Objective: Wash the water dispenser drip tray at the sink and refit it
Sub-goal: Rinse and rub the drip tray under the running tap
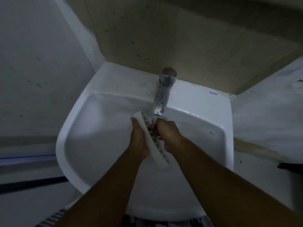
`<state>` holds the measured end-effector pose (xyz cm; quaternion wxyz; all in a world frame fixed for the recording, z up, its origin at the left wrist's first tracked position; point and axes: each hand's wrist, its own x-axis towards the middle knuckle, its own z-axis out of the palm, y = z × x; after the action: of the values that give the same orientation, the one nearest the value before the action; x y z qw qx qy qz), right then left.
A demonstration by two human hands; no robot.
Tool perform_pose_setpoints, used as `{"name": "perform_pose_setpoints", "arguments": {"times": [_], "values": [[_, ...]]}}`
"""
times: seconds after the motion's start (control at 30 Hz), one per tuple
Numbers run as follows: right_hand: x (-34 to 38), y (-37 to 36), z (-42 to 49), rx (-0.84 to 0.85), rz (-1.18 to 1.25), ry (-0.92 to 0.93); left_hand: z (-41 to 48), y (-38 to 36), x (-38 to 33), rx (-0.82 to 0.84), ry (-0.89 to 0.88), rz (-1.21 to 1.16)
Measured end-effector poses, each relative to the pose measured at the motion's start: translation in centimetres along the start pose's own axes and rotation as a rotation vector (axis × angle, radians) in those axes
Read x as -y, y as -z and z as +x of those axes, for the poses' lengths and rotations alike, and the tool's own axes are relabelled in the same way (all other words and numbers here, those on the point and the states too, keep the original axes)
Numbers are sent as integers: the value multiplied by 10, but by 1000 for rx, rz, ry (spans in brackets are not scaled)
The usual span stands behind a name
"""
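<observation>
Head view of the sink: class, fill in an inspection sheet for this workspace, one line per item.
Surface: white TOTO basin, a few dark specks on the rim.
Job's things: white drip tray tilted on edge under the chrome tap, which looks to be running.
Clutter: nothing seen.
Grips: left hand holds the tray's outer side; right hand works its inner face.
Cables: nothing seen.
Surroundings: stained beige wall behind, dim light.

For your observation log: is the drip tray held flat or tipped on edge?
Tipped on edge: the drip tray stands on its side between the left hand and right hand, beneath the tap.
</observation>
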<state>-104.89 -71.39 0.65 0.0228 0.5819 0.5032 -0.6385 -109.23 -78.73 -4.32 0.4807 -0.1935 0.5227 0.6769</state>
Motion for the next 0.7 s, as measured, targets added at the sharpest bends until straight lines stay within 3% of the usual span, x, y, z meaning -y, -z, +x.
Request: {"name": "perform_pose_setpoints", "arguments": {"times": [0.1, 0.2, 0.5, 0.7], "values": [[-6, -4, 7, -190, -548, 355, 1, -6, 2, -19, 55, 14], [-12, 2, 3, -149, -703, 580, 6, -2, -1, -17, 149, 68], [-5, 10, 1, 98, -832, 842, 10, 9, -17, -29, 203, 84], [-7, 15, 12, 178, -885, 763, 3, 6, -10, -53, 141, 143]]}}
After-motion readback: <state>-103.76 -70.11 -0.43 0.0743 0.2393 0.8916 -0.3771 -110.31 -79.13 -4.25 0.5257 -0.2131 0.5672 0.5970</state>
